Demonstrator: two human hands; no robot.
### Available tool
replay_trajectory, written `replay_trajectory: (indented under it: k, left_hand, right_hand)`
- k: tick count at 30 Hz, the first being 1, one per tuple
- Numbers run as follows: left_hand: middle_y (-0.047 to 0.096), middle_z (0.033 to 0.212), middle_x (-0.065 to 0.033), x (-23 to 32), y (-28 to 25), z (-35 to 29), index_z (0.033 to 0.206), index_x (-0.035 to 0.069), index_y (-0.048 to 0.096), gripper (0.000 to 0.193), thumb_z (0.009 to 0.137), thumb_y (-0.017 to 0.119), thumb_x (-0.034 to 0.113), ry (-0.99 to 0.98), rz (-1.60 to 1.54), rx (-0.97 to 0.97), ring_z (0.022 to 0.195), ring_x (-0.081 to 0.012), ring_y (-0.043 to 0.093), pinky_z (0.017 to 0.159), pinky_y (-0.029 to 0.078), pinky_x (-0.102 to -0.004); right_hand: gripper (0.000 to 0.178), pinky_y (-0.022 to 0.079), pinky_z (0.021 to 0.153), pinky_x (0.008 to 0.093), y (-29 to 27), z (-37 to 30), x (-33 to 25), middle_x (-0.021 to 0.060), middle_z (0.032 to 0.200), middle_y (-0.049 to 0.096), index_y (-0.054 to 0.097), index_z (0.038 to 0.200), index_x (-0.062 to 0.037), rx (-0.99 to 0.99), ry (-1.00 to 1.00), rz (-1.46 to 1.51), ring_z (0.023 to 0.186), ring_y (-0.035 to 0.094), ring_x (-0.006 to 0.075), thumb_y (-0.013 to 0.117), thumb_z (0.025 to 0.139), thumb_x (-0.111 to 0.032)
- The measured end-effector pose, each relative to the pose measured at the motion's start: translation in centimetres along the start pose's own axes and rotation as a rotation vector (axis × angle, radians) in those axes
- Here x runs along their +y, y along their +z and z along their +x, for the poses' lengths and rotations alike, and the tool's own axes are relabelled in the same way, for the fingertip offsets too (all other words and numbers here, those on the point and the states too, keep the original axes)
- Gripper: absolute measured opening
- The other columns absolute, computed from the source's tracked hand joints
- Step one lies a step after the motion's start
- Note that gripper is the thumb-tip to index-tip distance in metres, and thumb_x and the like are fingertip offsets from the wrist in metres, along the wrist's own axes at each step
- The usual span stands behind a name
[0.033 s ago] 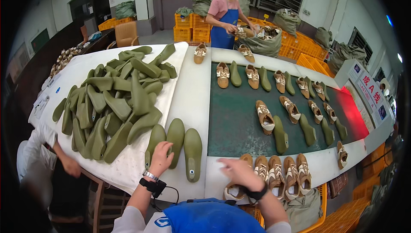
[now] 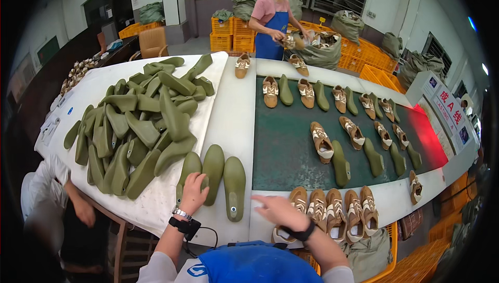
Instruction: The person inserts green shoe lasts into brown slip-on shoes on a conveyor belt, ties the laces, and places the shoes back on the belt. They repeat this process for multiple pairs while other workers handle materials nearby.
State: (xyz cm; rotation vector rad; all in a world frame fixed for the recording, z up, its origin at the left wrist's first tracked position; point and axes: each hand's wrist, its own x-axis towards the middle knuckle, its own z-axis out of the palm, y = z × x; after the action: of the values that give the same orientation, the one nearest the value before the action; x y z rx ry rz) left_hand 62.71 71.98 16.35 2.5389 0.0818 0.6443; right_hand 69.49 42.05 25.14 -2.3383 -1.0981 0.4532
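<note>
Three olive-green shoe lasts lie side by side near me. My left hand (image 2: 193, 193) is closed on the near part of the left shoe last (image 2: 191, 164). Beside it are the middle shoe last (image 2: 213, 166) and the right shoe last (image 2: 234, 184). My right hand (image 2: 281, 211), fingers stretched leftward, is empty above the white table edge, between the right last and a row of brown-and-white sneakers (image 2: 334, 213). The wrist partly covers the leftmost sneakers.
A big pile of green lasts (image 2: 143, 124) covers the white sheet at left. Sneakers and lasts stand in rows on the green conveyor belt (image 2: 283, 153). Across the table a person (image 2: 273, 20) handles a sneaker by a sack (image 2: 322, 54). Another person's hand (image 2: 84, 213) is at lower left.
My right hand has moved left, closer to the right shoe last. My left hand stays at the left last. The person across has shifted the sneaker slightly.
</note>
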Motion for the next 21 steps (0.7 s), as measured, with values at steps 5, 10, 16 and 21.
replay_trajectory:
  k: [5, 10, 16, 21]
  left_hand:
    - [0.054, 0.110, -0.0254, -2.8, 3.2, -2.7, 0.117, -0.004, 0.049, 0.048, 0.078, 0.065, 0.019, -0.210, -0.066, -0.096, 0.106, -0.0416, 0.049, 0.092, 0.041, -0.0462]
    - [0.052, 0.118, -0.0229, -2.7, 4.8, -3.3, 0.127, -0.001, 0.043, 0.059, 0.077, 0.064, 0.022, -0.321, -0.144, -0.071, 0.114, -0.0416, 0.046, 0.098, 0.037, -0.0452]
    - [0.050, 0.124, -0.0190, -2.1, 4.0, -0.3, 0.125, 0.001, 0.047, 0.061, 0.074, 0.069, 0.025, -0.205, 0.196, -0.035, 0.125, -0.0421, 0.035, 0.105, 0.026, -0.0517]
    - [0.052, 0.123, -0.0185, -2.4, 4.6, 0.1, 0.123, 0.001, 0.050, 0.061, 0.073, 0.070, 0.032, -0.261, 0.237, -0.058, 0.125, -0.0420, 0.035, 0.106, 0.023, -0.0536]
  right_hand:
    - [0.054, 0.050, 0.071, 0.0471, 7.3, 6.8, -1.6, 0.0192, 0.086, 0.066, 0.039, 0.132, -0.0177, -0.332, 0.063, -0.144, 0.079, 0.064, 0.0379, 0.057, 0.086, -0.040]
    - [0.045, 0.049, 0.066, 0.0477, 11.4, 8.3, -0.1, 0.0190, 0.080, 0.065, 0.044, 0.120, -0.0157, -0.160, 0.058, -0.060, 0.075, 0.063, 0.0390, 0.057, 0.084, -0.040]
    - [0.023, 0.042, 0.049, 0.0361, 8.5, 8.0, 2.8, 0.0087, 0.066, 0.055, 0.049, 0.102, -0.0158, 0.101, 0.080, 0.393, 0.055, 0.056, 0.0246, 0.056, 0.083, -0.026]
    - [0.012, 0.020, 0.037, 0.0190, -1.0, 6.1, 8.2, -0.0040, 0.077, 0.049, 0.045, 0.098, -0.0206, 0.132, 0.470, 1.597, 0.046, 0.032, 0.0040, 0.052, 0.089, -0.020]
